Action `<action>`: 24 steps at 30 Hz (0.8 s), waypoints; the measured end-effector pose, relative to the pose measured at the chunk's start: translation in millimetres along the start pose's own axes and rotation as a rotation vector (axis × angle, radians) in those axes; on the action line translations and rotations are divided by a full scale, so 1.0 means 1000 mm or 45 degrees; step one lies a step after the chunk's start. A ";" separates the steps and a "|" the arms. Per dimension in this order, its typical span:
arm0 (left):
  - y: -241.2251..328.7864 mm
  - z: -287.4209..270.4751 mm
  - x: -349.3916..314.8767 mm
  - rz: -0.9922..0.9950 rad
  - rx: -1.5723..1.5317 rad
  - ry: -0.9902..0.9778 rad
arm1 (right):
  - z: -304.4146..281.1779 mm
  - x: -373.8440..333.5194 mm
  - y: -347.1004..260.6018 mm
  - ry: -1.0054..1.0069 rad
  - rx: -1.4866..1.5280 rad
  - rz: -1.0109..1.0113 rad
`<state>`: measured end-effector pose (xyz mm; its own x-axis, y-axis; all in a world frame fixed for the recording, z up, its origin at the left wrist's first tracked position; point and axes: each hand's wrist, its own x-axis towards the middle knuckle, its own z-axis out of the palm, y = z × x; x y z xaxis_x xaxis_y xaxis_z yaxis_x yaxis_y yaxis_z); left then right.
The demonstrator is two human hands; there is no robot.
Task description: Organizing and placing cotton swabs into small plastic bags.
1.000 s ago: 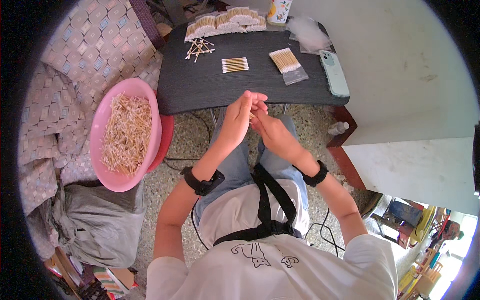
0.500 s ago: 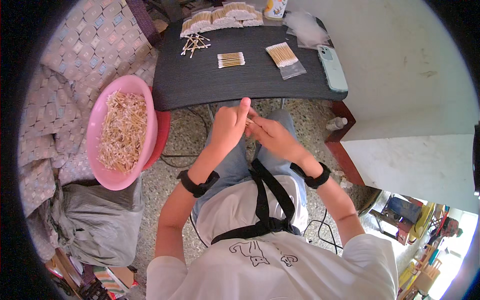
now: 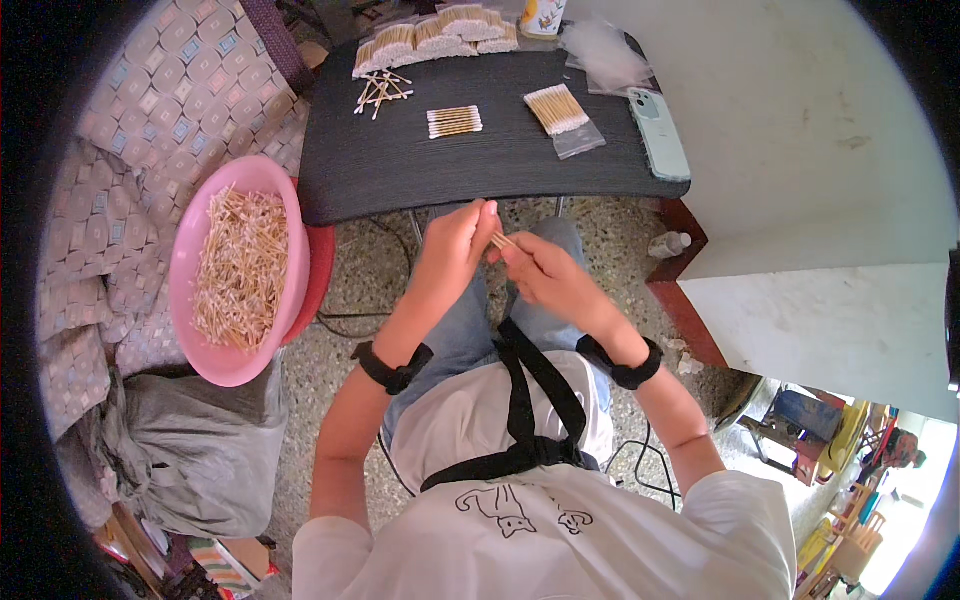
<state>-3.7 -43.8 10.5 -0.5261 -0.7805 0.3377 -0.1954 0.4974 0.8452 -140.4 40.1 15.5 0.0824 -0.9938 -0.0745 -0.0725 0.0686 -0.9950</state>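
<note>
Slender wooden-stemmed cotton swabs [image 3: 503, 240] held between two bare hands above the lap

The left hand [image 3: 455, 245] and the right hand [image 3: 552, 280] meet just in front of the near edge of a black wood-grained desk [image 3: 390, 170]. The right hand is narrowed, its thumb and fingers pinching the slender swabs, whose pale stems show in the small gap between the hands. The left hand is curled beside them with its thumb upward; its fingertips are hidden, so whether it also grips the stems cannot be told. A black wristband circles each wrist.

On the desk, a flat, neat row of white-tipped swabs [image 3: 455, 122] lies near the middle. Behind it to the left is a small crisscrossed pile of loose swabs [image 3: 382, 92]; to the right, a clear plastic bag filled with aligned swabs [image 3: 557, 108] lies at a slant. Along the far edge stand stacked bundles of packed swabs [image 3: 435, 35], next to a white cup with a coloured print [image 3: 542, 17]. A heap of thin translucent plastic bags [image 3: 605, 58] and a pale mint-coloured phone [image 3: 659, 135] lie at the right.

To the person's left, a pink oval plastic basin [image 3: 183, 290] holds a large jumbled mass of swabs [image 3: 240, 270]. A small whitish bottle [image 3: 669, 244] sits by the wall, right of the desk.
</note>
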 end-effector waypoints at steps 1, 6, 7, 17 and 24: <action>-0.002 0.004 0.003 0.002 -0.001 -0.002 | 0.000 0.000 0.005 0.002 0.000 -0.001; -0.011 0.032 0.019 0.050 0.101 -0.026 | -0.010 -0.009 0.007 0.403 -0.999 -0.119; -0.012 0.038 0.023 0.052 0.098 -0.028 | -0.015 -0.011 0.010 0.405 -1.001 -0.118; -0.008 0.077 0.068 0.175 0.059 -0.066 | -0.063 -0.032 0.040 0.634 -0.807 -0.119; -0.037 0.091 0.090 0.275 0.640 0.107 | -0.063 -0.043 0.044 0.634 -0.688 -0.034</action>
<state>-119.3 -98.1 -28.0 -0.5338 -0.6583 0.5308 -0.4725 0.7527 0.4584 -210.2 80.4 -20.8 -0.3611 -0.9252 0.1165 -0.5670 0.1187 -0.8151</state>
